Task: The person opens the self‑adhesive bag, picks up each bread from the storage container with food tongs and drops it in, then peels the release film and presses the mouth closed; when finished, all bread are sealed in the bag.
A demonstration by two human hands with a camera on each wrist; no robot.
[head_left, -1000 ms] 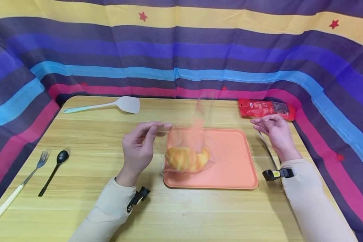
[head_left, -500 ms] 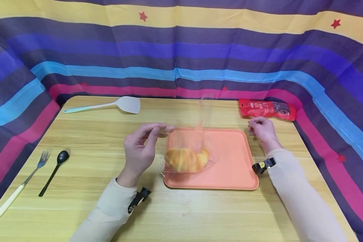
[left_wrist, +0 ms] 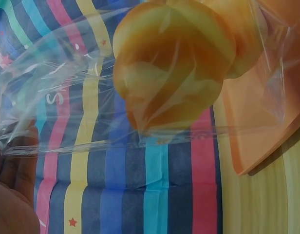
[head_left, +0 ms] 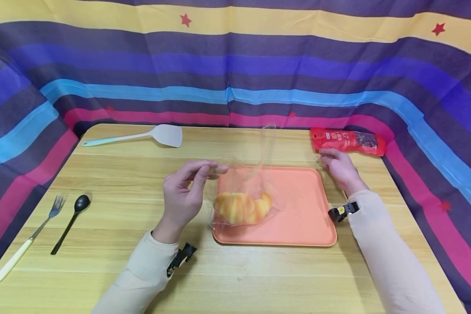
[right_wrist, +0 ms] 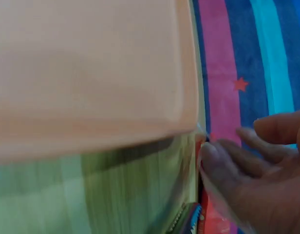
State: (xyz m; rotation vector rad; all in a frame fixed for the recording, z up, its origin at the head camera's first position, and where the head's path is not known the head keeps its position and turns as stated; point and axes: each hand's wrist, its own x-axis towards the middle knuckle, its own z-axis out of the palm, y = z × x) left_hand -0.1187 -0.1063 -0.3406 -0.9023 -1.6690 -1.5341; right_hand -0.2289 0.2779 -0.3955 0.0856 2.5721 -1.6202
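Observation:
My left hand point(head_left: 184, 196) pinches the edge of a clear plastic bag point(head_left: 239, 174) between thumb and fingers. Inside the bag are golden bread rolls point(head_left: 235, 208), seen close up as a rounded, glossy bread point(left_wrist: 172, 63) in the left wrist view. In the head view, the bag overlaps the left part of an orange tray point(head_left: 302, 209), and its thin top stands up behind. My right hand point(head_left: 339, 170) is beyond the tray's right edge, beside a red snack packet point(head_left: 347, 141). In the right wrist view its fingers point(right_wrist: 281, 127) are apart and loosely bent.
A fork point(head_left: 31, 237) and a black spoon point(head_left: 71, 222) lie at the left. Farther back is a white spatula point(head_left: 166, 136) with a mint handle. A long, dark, thin object lies partly under the right forearm. A striped cloth point(head_left: 227, 65) surrounds the table's point(head_left: 235, 279) back and sides.
My right hand has moved left, closer to the tray, and its fingers changed their bend. The standing top of the bag has shifted slightly. My left hand keeps its hold, drifting slightly right.

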